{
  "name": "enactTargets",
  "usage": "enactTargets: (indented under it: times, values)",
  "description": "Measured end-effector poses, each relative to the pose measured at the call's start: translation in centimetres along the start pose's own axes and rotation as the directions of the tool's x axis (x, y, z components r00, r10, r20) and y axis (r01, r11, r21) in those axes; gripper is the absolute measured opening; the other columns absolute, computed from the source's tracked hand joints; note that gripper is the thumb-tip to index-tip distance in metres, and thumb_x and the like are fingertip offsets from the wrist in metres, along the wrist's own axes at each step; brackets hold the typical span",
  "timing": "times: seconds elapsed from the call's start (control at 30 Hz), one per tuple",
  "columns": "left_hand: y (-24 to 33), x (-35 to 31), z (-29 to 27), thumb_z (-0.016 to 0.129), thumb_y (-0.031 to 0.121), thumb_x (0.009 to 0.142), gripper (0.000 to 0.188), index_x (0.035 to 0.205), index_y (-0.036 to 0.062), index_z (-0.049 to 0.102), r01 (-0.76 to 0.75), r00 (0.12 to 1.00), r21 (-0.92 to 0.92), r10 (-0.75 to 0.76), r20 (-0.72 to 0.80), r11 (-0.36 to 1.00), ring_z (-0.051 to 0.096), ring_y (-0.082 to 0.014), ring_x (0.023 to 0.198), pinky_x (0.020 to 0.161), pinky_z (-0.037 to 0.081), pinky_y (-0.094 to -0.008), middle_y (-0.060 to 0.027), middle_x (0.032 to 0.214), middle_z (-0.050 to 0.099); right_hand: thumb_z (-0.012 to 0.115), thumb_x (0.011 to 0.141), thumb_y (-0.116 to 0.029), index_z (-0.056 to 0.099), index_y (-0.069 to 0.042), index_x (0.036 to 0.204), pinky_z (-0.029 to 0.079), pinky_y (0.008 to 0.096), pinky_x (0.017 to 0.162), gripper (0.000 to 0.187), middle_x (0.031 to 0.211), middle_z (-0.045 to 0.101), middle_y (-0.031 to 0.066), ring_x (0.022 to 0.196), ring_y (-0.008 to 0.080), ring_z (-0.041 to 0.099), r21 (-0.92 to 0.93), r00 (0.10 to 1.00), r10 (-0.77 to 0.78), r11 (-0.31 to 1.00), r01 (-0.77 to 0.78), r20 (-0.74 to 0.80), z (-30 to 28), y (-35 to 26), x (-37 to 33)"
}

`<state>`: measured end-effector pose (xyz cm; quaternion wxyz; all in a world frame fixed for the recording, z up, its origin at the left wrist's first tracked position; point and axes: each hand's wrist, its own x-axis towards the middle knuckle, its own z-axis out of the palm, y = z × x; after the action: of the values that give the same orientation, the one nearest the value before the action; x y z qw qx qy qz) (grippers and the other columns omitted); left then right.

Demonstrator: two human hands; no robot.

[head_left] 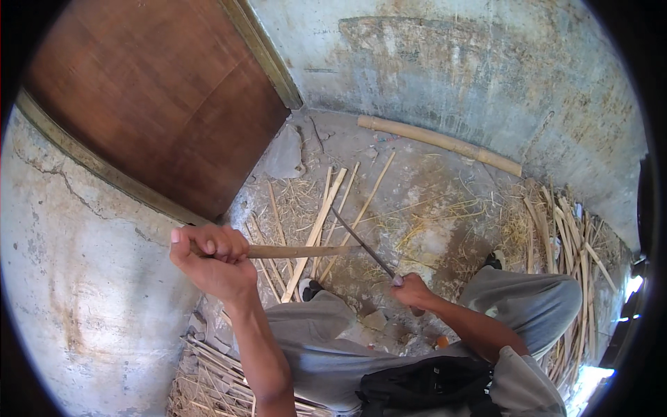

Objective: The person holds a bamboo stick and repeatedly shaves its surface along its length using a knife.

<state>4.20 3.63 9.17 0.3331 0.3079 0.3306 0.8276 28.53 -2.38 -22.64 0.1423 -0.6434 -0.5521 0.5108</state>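
My left hand [221, 261] is raised at the left and closed around one end of a brown bamboo strip [299, 252], which points to the right, roughly level. Lower and to the right, my right hand [411, 290] grips the handle of a long, dark-bladed knife [372, 254]. Its blade slants up and to the left. The strip's far end and the blade cross in view; whether they touch, I cannot tell. A bit of the knife's handle shows below my right fist.
Several pale bamboo strips [316, 236] lie on the floor ahead. A bamboo pole [445, 142] rests along the back wall. More strips are piled at the right [570, 243] and lower left [215, 368]. A brown door [167, 90] stands at the upper left.
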Motion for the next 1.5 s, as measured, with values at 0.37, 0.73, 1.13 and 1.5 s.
enactTargets:
  times: [0.37,0.73,1.13,1.5]
  values:
    - [-0.2,0.2,0.0,0.049,0.042,0.091,0.045,0.060,0.0151,0.030,0.012,0.993,0.019,-0.014,0.120,1.000,0.016,-0.0091,0.038,0.037,0.015,-0.0272,0.0029,0.046,0.022,0.068,0.078,-0.029,0.063,0.005,0.071,0.048,0.0377,0.059,0.035,0.061,0.062,0.0154,0.055,0.0286,0.059,0.273,0.940,-0.246,0.912,0.307,-0.237,-3.4,-14.0,-3.9]
    - [-0.5,1.4,-1.0,0.044,0.035,0.093,0.040,0.061,0.0147,0.031,0.018,1.000,0.019,-0.018,-0.014,1.000,0.018,-0.0098,0.039,0.037,0.018,-0.0278,0.0022,0.047,0.024,0.064,0.076,-0.026,0.064,0.005,0.073,0.051,0.0425,0.063,0.032,0.064,0.062,0.0219,0.062,0.0336,0.064,-0.071,0.979,-0.169,0.984,0.162,-0.114,1.8,-3.7,0.8]
    - [-0.7,-1.2,2.2,0.042,0.034,0.092,0.040,0.060,0.0139,0.028,0.094,0.990,0.064,-0.100,0.104,0.994,0.016,-0.0093,0.039,0.037,0.014,-0.0281,0.0024,0.047,0.021,0.066,0.074,-0.023,0.059,0.006,0.066,0.046,0.0395,0.057,0.031,0.060,0.057,0.0220,0.058,0.0320,0.055,0.002,0.917,-0.356,0.932,0.362,-0.180,-3.6,-14.5,-6.5]
    - [-1.3,-2.3,2.4,0.041,0.028,0.094,0.041,0.059,0.0106,0.029,0.039,0.980,0.052,-0.048,0.192,0.998,0.021,-0.0100,0.038,0.037,0.019,-0.0298,0.0008,0.048,0.025,0.064,0.073,-0.022,0.061,0.005,0.071,0.049,0.0420,0.058,0.027,0.060,0.058,0.0239,0.059,0.0392,0.061,-0.190,0.925,-0.288,0.951,0.245,-0.247,-1.1,-2.5,-0.8]
